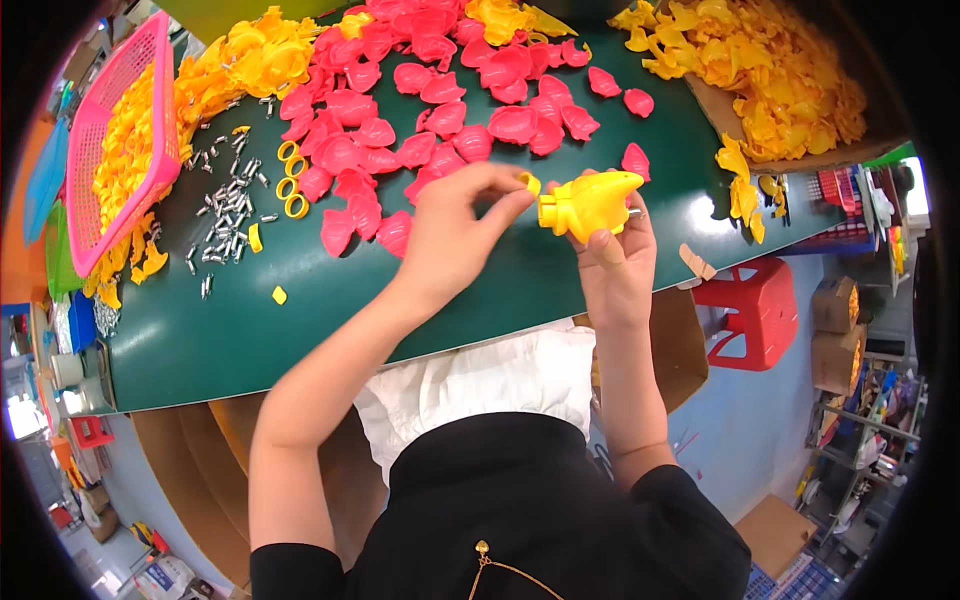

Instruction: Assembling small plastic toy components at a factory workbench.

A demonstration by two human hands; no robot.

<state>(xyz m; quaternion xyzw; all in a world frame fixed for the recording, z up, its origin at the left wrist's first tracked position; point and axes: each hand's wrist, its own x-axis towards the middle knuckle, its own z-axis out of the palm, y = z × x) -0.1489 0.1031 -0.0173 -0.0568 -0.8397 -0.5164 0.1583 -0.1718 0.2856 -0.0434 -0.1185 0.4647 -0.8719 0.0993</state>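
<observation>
My left hand (455,225) pinches a small yellow ring (531,184) between thumb and fingertips, just off the narrow collared end of a yellow plastic part (592,203). That part is hollow-looking and bulbous, with a pointed tip facing right. My right hand (622,270) grips it from below and the right side, above the near edge of the table. By the right fingers a short metal pin (637,213) shows at the part's right side. Several more yellow rings (289,187) lie in a line on the table left of my left hand.
Red-pink shell pieces (512,124) cover the middle of the green table (330,312). Metal pins (232,205) are scattered left, beside a pink basket (84,150) of yellow pieces. Far right is a cardboard box (715,110) heaped with yellow pieces. A red stool (765,310) stands right.
</observation>
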